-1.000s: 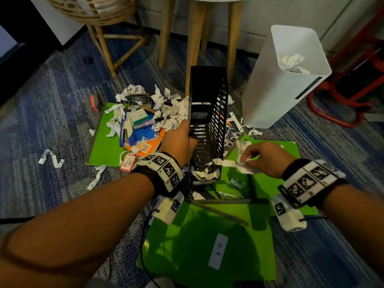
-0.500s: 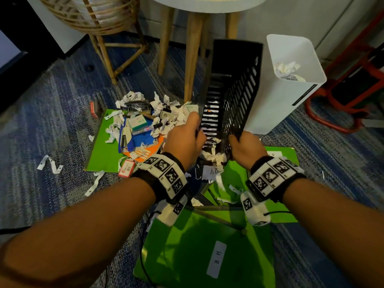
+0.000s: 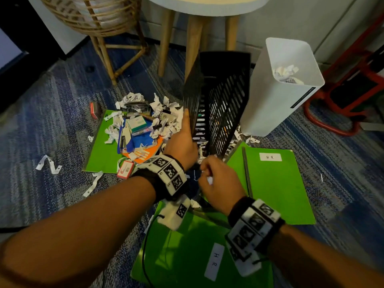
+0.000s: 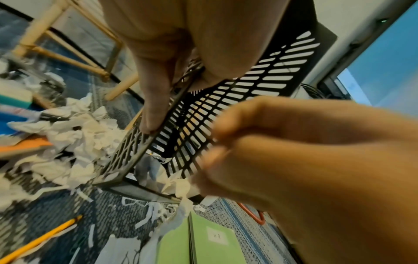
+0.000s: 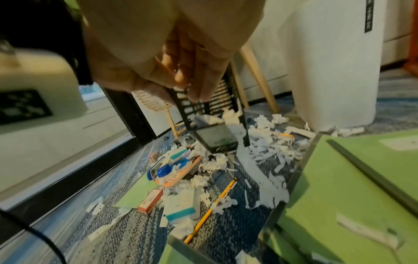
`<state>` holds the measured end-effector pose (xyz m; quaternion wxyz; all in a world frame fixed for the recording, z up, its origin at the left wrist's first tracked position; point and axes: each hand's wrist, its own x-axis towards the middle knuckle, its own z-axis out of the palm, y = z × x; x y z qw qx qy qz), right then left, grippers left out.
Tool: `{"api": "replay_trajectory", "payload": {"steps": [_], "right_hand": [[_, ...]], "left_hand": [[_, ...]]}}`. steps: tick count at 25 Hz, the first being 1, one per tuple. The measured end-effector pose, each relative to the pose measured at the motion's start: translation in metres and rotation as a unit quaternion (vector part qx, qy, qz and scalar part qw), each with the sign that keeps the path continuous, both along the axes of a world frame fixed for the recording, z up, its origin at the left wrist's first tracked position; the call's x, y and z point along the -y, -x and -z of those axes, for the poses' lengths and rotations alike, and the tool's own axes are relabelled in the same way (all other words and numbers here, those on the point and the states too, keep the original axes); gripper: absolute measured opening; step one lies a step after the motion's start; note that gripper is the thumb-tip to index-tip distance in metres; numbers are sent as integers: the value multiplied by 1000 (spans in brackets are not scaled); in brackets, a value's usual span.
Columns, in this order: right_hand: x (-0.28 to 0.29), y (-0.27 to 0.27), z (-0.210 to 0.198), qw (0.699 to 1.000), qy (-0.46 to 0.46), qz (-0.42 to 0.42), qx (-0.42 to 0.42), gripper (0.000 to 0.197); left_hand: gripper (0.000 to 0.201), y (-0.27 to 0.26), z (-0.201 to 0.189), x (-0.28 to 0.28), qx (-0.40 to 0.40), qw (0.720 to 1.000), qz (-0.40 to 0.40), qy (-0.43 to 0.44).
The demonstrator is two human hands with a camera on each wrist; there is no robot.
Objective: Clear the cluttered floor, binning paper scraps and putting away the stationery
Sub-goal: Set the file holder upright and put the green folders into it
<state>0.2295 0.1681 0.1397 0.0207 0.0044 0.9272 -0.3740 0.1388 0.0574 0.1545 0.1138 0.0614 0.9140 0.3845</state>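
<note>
A black slotted basket (image 3: 226, 113) stands tilted on end between the scrap pile and the white bin (image 3: 276, 104). My left hand (image 3: 188, 129) grips its left wall, thumb outside; the left wrist view shows that pinch (image 4: 176, 100) on the basket wall (image 4: 248, 100). My right hand (image 3: 209, 175) is curled just below the basket's lower end, off the basket, with a small white paper scrap (image 3: 209, 180) showing between its fingers. More paper scraps (image 3: 202, 148) hang at the basket's lower end. In the right wrist view the right hand's fingers (image 5: 199, 89) bunch near the basket (image 5: 203, 110).
Crumpled scraps and stationery (image 3: 145, 125) are heaped on a green folder (image 3: 101, 150) at left. Two more green folders (image 3: 274, 183) (image 3: 187, 256) lie right and near. A pencil (image 5: 210, 209) lies on the carpet. Wooden table legs (image 3: 193, 48) and a rattan stand (image 3: 108, 59) are behind.
The basket was lifted and tilted toward the bin. My right hand took the basket's right wall half a second ago, then let go and drew back below it.
</note>
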Motion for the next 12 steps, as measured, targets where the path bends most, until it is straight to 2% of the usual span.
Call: {"api": "replay_trajectory", "payload": {"steps": [2, 4, 5, 7, 8, 9, 10, 11, 12], "right_hand": [[12, 13, 8, 1000, -6, -1, 29, 21], [11, 36, 15, 994, -71, -18, 86, 33], [5, 44, 18, 978, -137, -59, 144, 38], [0, 60, 23, 943, -223, -130, 209, 47], [2, 66, 28, 918, -298, -128, 226, 49], [14, 72, 21, 858, -431, -87, 266, 52], [26, 79, 7, 796, -500, -37, 340, 56], [34, 84, 3, 738, -553, -29, 385, 58], [44, 86, -8, 722, -561, 6, 404, 59]], "left_hand": [[90, -4, -6, -5, -10, 999, 28, 15], [92, -8, -11, -10, -15, 998, 50, 27], [92, -12, -14, -12, -17, 997, 64, 35], [93, -20, -19, -18, -21, 994, 97, 38], [94, -24, -22, -20, -29, 993, 113, 31], [96, -26, -24, -23, -39, 991, 127, 24], [98, -28, -26, -25, -54, 988, 143, 20], [99, -29, -29, -27, -63, 986, 156, 21], [101, -30, -31, -29, -66, 984, 164, 24]]}}
